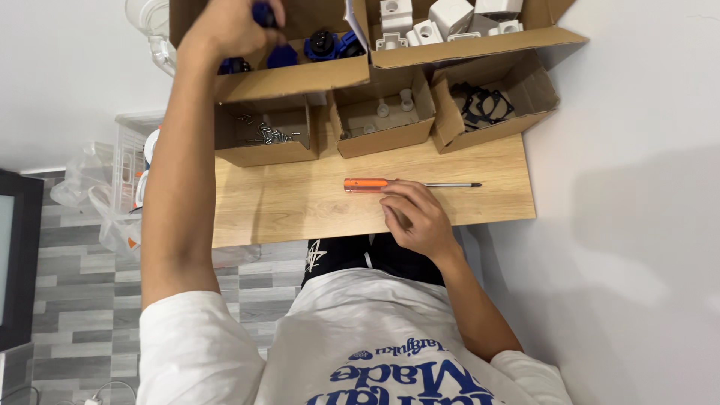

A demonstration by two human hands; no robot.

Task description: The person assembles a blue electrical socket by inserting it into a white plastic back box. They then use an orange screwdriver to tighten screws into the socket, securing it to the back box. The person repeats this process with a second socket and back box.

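My left hand [232,26] reaches far forward into a cardboard box [300,75] of blue plastic parts [322,46] and closes around one dark blue part [264,13]. My right hand [416,217] rests on the wooden table [300,202] near its front edge, fingers loosely apart. Its fingertips lie just below the orange handle of a screwdriver [367,184], which lies flat with its metal shaft pointing right.
A second large box holds white plastic blocks [442,19]. Three small open boxes stand in a row: screws [266,135], white pieces [382,112], black square gaskets [484,105]. A clear plastic bin [124,172] stands left of the table. A white wall runs along the right.
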